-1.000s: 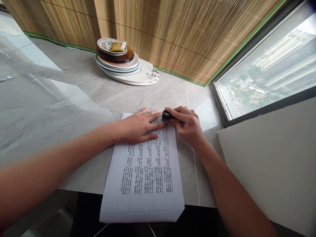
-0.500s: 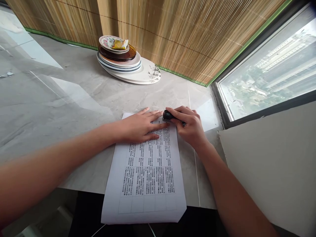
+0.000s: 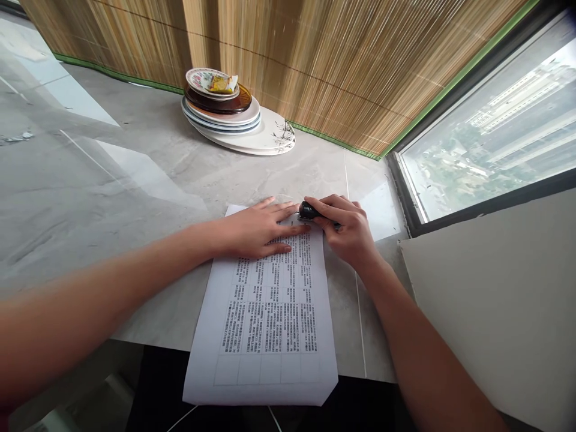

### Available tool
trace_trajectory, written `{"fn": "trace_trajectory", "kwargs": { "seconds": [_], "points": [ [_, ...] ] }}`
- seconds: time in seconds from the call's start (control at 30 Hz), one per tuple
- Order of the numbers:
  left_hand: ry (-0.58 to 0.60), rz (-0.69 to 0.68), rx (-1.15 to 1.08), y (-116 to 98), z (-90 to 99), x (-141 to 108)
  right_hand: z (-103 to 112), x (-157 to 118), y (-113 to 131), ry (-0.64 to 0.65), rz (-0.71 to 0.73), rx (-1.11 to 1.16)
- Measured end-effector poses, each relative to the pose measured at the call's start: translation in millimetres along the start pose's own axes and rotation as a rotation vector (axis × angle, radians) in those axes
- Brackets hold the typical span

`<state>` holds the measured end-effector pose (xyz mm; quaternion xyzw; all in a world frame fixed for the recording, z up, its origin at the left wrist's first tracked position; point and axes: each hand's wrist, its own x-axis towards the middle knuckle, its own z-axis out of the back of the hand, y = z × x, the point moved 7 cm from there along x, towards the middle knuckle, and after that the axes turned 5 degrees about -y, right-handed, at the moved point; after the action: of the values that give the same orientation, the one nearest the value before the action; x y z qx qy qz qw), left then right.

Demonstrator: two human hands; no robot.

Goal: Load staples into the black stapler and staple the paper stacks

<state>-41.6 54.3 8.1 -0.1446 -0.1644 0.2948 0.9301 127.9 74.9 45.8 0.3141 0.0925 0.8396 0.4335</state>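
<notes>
At the near edge of the grey marbled stone-look desk [image 3: 148, 240], head view: white printed paper sheet [image 3: 261, 384] is lying flat, its near end overhanging the edge. Left hand [image 3: 256, 231] is pressing on the sheet's far part, palm down, fingers spread wide. Right hand [image 3: 346, 225] is gripping a small black rounded tool [image 3: 308, 210] between thumb and fingers, holding it at the sheet's far right corner, right by the left fingertips. Tool type: can't tell, mostly hidden in the grip. Stack of round plates [image 3: 220, 117], white and amber, is sitting on a white oval platter [image 3: 274, 141] by the desk's far edge, yellow wrapper [image 3: 222, 84] lying on top. Brown slatted bamboo blind [image 3: 288, 54] is hanging behind, green trim along its bottom.
</notes>
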Motion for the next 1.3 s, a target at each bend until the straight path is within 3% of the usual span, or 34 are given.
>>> {"fn": "trace_trajectory", "kwargs": {
  "seconds": [0.73, 1.3],
  "points": [
    [0.019, -0.005, 0.019, 1.4, 0.2, 0.5, -2.2, 1.8, -3.9, 0.024, -0.007, 0.02],
    [0.023, 0.011, -0.002, 2.0, 3.2, 1.1, -7.0, 1.1, 2.9, 0.022, 0.015, -0.128]
  ]
}}
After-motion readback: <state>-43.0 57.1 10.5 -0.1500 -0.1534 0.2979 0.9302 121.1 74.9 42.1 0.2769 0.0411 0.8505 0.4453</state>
